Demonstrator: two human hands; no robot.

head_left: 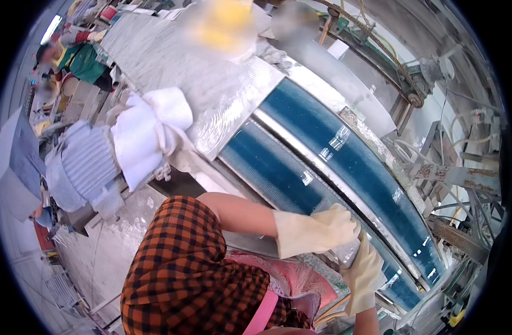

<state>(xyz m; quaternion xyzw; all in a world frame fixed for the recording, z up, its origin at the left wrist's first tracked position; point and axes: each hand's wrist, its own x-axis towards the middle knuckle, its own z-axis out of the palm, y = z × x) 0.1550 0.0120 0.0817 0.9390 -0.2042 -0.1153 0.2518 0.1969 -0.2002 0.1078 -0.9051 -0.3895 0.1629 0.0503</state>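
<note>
Both my hands wear cream rubber gloves and meet over the near one of two long dark blue belts (275, 167). My left hand (337, 228) reaches across from the left, its fingers curled over the edge of a clear, glass-like pane (348, 252). Close below it, my right hand (364, 269) closes on the same pane from the right. The pane is see-through, so its full outline is hard to make out. The far blue belt (367, 159) runs alongside, with a pale metal strip between the two.
A pale wet metal table (172, 53) adjoins the belts' far end. A ribbed motor (85, 164) with a white cloth (139, 139) over it stands at left. A drive chain (387, 53) and pipes line the right. At upper left is a person in a green apron (83, 64).
</note>
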